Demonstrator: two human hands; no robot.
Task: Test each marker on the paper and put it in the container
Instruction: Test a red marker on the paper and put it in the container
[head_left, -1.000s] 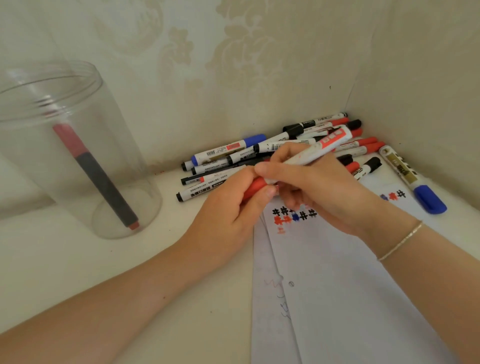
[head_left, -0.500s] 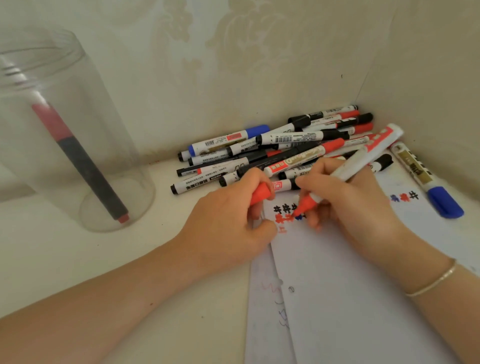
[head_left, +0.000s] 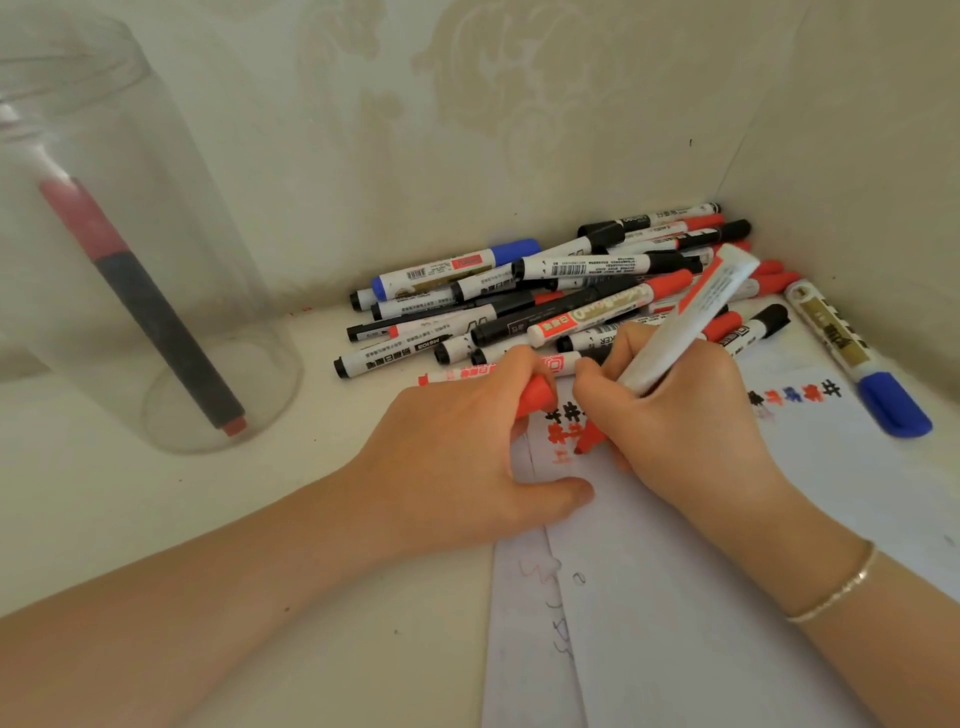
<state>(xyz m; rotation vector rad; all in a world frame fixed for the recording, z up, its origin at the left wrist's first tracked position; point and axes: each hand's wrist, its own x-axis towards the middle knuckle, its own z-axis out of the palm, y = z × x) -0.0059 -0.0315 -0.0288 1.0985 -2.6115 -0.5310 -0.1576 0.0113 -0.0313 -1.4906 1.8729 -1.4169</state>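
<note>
My right hand (head_left: 670, 415) grips the red marker (head_left: 675, 332), tip on the paper (head_left: 727, 571); left hand (head_left: 467, 452) holds its cap (head_left: 535, 397). Light, short stroke; container (head_left: 130, 260) stands far left.

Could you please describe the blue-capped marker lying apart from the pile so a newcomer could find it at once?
Start at the corner where the two walls meet, behind the marker pile. Go right along the right-hand wall to the paper. The lone marker lies there by itself, with gold lettering on its white barrel and its blue cap nearest the viewer.
</note>
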